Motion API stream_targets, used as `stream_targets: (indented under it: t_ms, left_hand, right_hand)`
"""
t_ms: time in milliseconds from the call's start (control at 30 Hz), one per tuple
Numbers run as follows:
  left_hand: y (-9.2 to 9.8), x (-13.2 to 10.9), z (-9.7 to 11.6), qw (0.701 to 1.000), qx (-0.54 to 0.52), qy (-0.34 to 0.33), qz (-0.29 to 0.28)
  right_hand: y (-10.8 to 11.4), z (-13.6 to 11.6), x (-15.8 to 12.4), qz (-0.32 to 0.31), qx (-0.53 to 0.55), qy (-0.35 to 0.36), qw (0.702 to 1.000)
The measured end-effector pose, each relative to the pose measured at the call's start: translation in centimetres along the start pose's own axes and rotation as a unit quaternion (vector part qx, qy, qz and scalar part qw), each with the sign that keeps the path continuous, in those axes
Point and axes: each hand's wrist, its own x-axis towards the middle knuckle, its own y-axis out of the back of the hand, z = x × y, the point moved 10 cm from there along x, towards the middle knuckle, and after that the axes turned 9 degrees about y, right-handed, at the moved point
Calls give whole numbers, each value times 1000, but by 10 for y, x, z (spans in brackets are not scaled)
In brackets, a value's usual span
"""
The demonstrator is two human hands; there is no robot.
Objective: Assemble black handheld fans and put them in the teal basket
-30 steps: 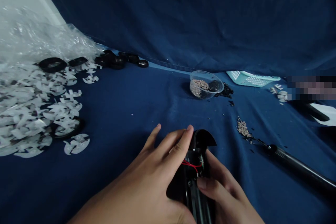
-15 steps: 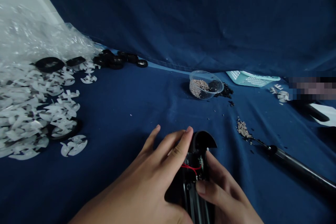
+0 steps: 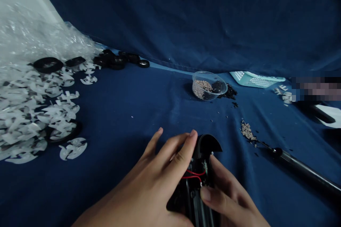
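Note:
Both my hands are around a black plastic housing (image 3: 195, 204) with a rounded, open hollow end pointing away from me. Two red wires (image 3: 195, 176) and a small green circuit board show inside it. My left hand (image 3: 160, 181) wraps its left side, index finger along the upper edge and little finger stretched out. From the right, my right hand (image 3: 231, 195) grips it, thumb pressed beside the end of a red wire and a fingertip by the hollow end. The housing's near part is cut off by the frame.
White plastic parts (image 3: 23, 120) are heaped at left beside clear plastic bags (image 3: 39, 35) and black rings (image 3: 117, 60). A clear tub (image 3: 206, 90) holds small screws. More screws (image 3: 247, 131) lie near a black electric screwdriver (image 3: 306, 170). A turquoise basket (image 3: 258, 79) stands behind; another person's hand is far right.
The housing has tilted and shifted slightly, and the red wires inside sit a little differently. Both hands keep their hold, with my right thumb slightly lower.

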Motion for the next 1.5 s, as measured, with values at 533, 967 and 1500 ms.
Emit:
stream_targets:
  t_ms: [533,967,1500]
  left_hand:
    - [-3,0,-1,1000,1,-4,-3]
    - [-3,-2,5,999,25,-31,10]
    - [-2,2,5,999,-36,-25,32]
  right_hand:
    - [-4,-10,3,-9,-64,31,997]
    - [16,0,-3,99,-61,-6,993]
    - [33,1,-5,106,-94,20,990]
